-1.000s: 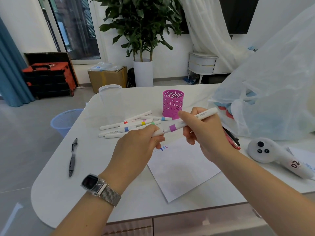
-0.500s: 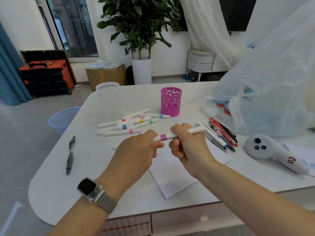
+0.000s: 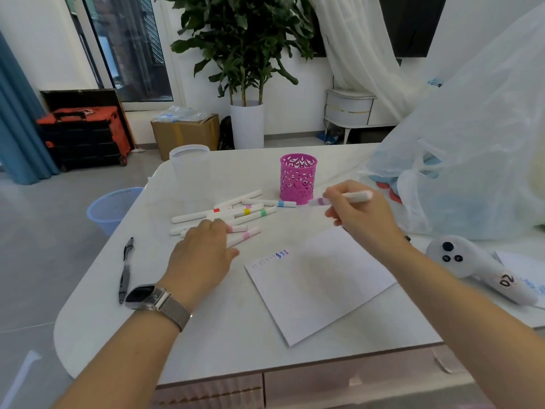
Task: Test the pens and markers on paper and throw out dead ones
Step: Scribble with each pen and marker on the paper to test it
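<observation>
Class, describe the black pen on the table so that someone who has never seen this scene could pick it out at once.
Start at the white table and go to its left edge, above the blue bin. The black pen lies alone there, pointing away from the viewer, left of the left hand. Unlike the white markers bunched mid-table, it is dark and slim.

Bare table (image 3: 224, 329) lies open along the near edge and left of the paper (image 3: 321, 287) — farther back the marker pile (image 3: 227, 215) and pink pen cup (image 3: 298, 177) crowd the middle, the plastic bag (image 3: 472, 160) walls off the right, and a black pen (image 3: 125, 270) lies near the left rim.
</observation>
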